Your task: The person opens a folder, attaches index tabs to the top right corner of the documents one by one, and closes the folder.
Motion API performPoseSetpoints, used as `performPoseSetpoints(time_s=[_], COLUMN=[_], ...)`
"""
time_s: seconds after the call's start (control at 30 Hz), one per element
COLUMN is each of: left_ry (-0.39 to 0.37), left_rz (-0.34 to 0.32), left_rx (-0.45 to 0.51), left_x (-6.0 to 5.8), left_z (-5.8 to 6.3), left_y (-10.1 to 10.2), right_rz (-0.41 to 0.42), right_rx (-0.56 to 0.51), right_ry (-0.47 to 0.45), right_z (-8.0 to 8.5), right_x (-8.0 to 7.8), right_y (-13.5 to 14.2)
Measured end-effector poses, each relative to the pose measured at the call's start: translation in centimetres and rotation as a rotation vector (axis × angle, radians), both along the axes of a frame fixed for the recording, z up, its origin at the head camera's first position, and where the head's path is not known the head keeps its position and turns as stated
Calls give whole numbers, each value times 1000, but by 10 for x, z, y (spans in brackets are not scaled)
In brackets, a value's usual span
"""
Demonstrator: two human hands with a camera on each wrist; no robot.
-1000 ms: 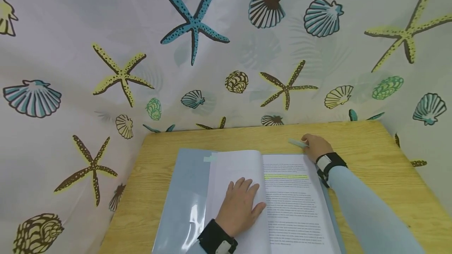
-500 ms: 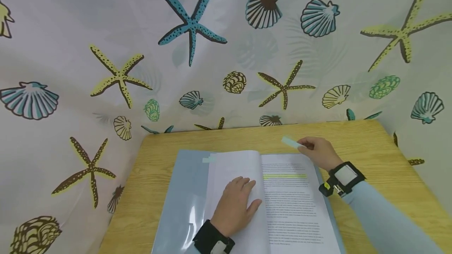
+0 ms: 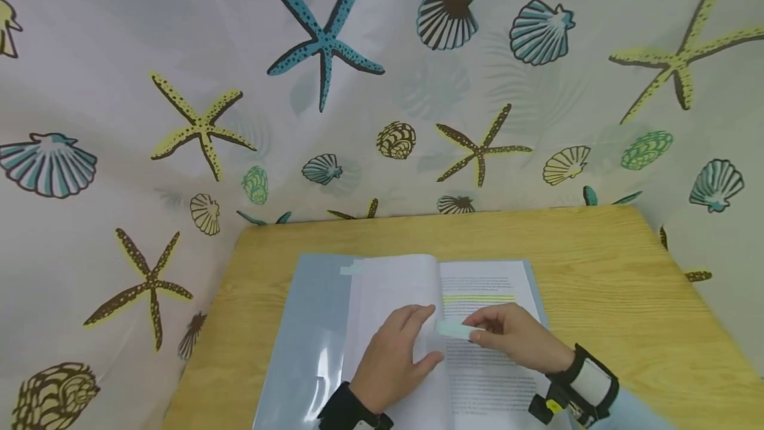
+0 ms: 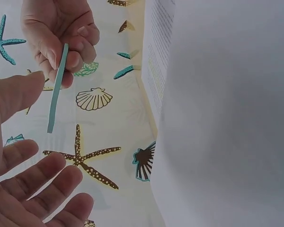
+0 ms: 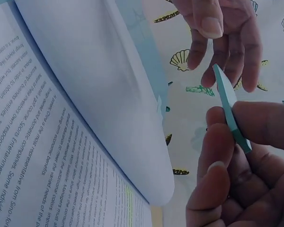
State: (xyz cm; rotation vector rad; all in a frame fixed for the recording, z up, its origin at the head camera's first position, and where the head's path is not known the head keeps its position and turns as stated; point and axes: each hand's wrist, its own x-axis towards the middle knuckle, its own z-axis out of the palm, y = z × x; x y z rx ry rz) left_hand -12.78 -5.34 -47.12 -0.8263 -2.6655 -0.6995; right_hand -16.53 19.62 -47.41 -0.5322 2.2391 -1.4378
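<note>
A pale green pad of sticky notes point(image 3: 453, 329) is held over the open booklet's printed page point(image 3: 495, 377). My right hand point(image 3: 519, 338) pinches it at one end between thumb and fingers; the right wrist view shows the pad point(image 5: 228, 109) edge-on, as a thin stack. Facing it is my left hand point(image 3: 390, 358), fingers spread and slightly bent, above the blank left page point(image 3: 394, 277). In the left wrist view that hand's fingers point(image 4: 52, 182) are apart from the pad point(image 4: 56, 99) and hold nothing.
The booklet lies in a light blue folder point(image 3: 310, 324) on a wooden table point(image 3: 627, 284). A pale green sticky note point(image 3: 351, 268) sticks near the left page's top edge. One printed line is highlighted yellow point(image 3: 477, 298). A seashell-patterned cloth point(image 3: 358, 178) hangs behind.
My right hand has lifted the sticky note pad from beyond the booklet's top right and carried it down over the page. My left hand has risen slightly off the left page, its fingers bending.
</note>
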Motion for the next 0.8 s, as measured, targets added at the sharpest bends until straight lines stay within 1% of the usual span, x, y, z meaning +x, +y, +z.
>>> performPoseSetpoints(time_s=[0.17,0.33,0.53,0.73,0.8], left_ry=[25,32,38,70,64], left_rz=[-68,-113,-129,-130,-127], left_rx=[27,52,71,57,52], left_x=[0,1,0,-3,-4], left_z=[1,2,5,7,8], left_y=[0,0,3,5,7], right_rz=[45,72,79,67,58], right_rx=[-7,-6,-6,2,3], right_ry=[11,19,32,54,50], right_z=[5,8,11,11,12], right_x=[8,11,12,10,10], right_y=[-8,-12,-11,-11,-11])
